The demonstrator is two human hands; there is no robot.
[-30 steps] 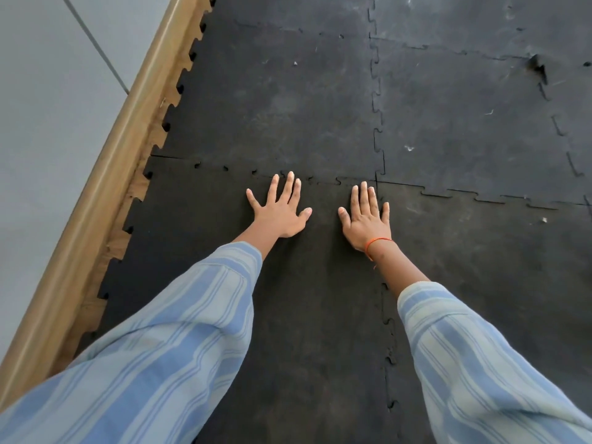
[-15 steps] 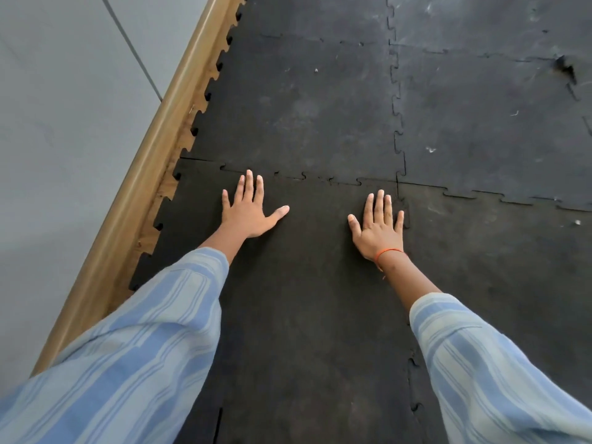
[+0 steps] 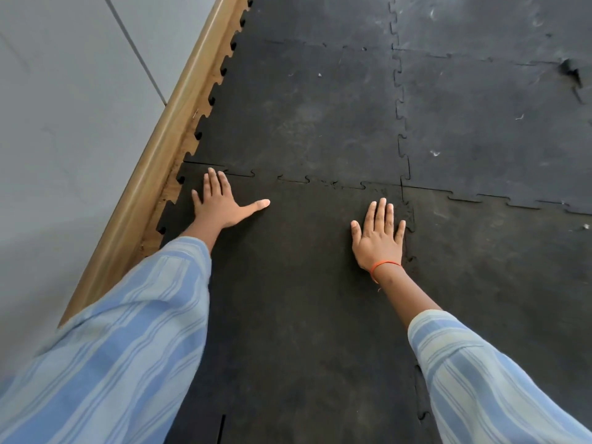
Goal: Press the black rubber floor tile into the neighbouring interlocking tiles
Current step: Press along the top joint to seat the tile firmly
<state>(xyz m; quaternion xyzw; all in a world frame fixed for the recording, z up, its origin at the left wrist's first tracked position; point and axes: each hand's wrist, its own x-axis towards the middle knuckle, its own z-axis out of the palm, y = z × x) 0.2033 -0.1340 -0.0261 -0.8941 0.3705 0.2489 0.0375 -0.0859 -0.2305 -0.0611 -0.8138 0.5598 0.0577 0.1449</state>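
The black rubber floor tile point(image 3: 298, 283) lies flat under both my palms. My left hand point(image 3: 221, 203) rests flat near the tile's far left corner, fingers close together, thumb stretched right, fingertips at the toothed seam with the far tile point(image 3: 304, 107). My right hand point(image 3: 379, 235) presses flat near the far right corner, fingers spread, beside the jigsaw seam with the right-hand tile point(image 3: 499, 277). Neither hand holds anything. An orange band circles my right wrist.
A wooden skirting strip point(image 3: 153, 174) runs diagonally along the left, with a grey wall point(image 3: 64, 123) beyond it. Toothed tile edges face the strip with bare wooden floor showing between. More joined black tiles point(image 3: 493, 107) lie further out; one has a torn spot at far right.
My left hand has slid left along the far seam toward the tile's left corner. My right hand has stayed near the right seam. My view has shifted left.
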